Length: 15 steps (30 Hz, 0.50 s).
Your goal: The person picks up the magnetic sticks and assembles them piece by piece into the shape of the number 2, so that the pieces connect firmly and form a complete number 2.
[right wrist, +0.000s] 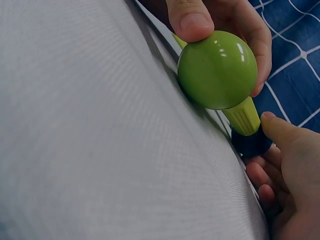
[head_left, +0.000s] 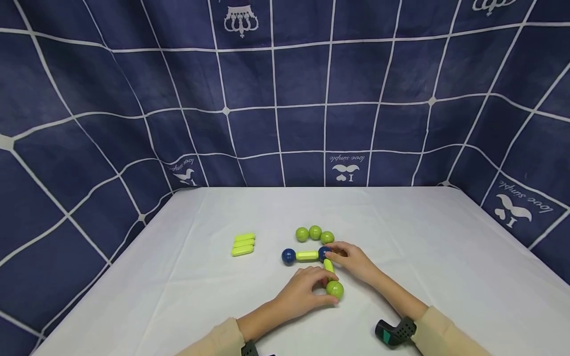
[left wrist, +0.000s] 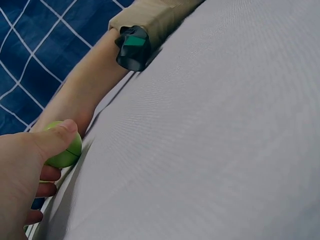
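My left hand (head_left: 305, 292) grips a glossy green ball (head_left: 335, 290) between thumb and fingers. That ball sits at one end of a short yellow-green rod (right wrist: 242, 116). At the rod's other end is a dark blue ball (head_left: 324, 253), pinched by my right hand (head_left: 356, 261). A second yellow-green rod (head_left: 307, 255) runs left from this blue ball to another blue ball (head_left: 288, 256), so the joined pieces form an L on the table. In the left wrist view, my left thumb lies over the green ball (left wrist: 67, 150). Fingers partly hide the pinched blue ball.
Several loose green balls (head_left: 314, 232) lie in a row just behind the joined pieces. To the left, a few yellow-green rods (head_left: 243, 244) lie side by side. White cloth covers the table (head_left: 200, 296). A dark blue checked curtain (head_left: 298, 128) hangs behind and at both sides.
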{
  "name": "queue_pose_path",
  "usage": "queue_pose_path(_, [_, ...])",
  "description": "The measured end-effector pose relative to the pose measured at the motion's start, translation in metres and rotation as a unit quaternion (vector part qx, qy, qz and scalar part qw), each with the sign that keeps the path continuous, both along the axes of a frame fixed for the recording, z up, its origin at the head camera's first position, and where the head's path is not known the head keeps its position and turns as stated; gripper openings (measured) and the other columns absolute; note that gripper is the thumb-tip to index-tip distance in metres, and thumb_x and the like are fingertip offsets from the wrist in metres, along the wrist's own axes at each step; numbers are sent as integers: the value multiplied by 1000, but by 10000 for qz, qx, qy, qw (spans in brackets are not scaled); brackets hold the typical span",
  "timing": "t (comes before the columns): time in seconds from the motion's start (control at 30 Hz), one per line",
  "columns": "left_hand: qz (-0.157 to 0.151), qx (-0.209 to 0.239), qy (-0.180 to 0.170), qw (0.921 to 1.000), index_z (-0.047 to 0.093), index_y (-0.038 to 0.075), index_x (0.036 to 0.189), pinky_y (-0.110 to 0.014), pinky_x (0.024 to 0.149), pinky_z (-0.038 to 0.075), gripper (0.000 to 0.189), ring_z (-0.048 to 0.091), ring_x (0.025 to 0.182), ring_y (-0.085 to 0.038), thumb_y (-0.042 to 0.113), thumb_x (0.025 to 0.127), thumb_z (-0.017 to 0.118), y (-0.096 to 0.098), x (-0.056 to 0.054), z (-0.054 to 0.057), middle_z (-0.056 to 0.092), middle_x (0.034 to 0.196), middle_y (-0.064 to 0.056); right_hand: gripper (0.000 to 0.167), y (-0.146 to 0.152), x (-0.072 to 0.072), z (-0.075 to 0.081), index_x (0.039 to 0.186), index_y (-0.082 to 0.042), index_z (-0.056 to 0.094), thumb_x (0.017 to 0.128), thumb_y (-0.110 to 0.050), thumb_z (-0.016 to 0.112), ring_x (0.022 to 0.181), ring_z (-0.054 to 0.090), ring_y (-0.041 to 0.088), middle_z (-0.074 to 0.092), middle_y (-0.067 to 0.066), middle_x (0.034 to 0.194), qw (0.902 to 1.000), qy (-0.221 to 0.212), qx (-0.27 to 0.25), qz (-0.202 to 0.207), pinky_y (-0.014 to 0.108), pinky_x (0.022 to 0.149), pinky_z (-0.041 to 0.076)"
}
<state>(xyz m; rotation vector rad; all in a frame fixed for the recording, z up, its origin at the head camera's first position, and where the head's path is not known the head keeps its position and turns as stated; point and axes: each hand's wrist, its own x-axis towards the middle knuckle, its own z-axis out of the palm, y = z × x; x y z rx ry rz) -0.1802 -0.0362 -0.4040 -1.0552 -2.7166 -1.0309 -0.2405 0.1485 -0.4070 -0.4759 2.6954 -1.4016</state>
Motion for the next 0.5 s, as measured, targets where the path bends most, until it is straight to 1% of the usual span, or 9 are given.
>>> queue_pose_path(0.17, [23,16,-59,10000,59,25,110,-20,79,35,41,50,87,3,45,75,67,-1,3,0,59,89,16,41,-1,1,-1,117,-7,59,87,-35,58,84,49,13,62,6,104,10000,-20,-45,19,24,72,41])
queue_pose_path(0.3, [33,33,-174,9998,59,25,109,-20,80,35,40,50,88,2,44,75,67,-2,5,-1,59,89,16,41,-2,3,-4,116,-8,60,86,-35,59,85,50,12,62,6,103,10000,-71,-56,41,23,72,42])
queue_pose_path(0.5, [21,-46,-102,9999,58,26,109,-20,80,35,36,50,87,3,43,78,66,0,3,0,58,89,16,40,0,2,-2,115,-8,61,86,-36,59,85,51,12,63,5,103,9999,33,12,-99,25,72,42])
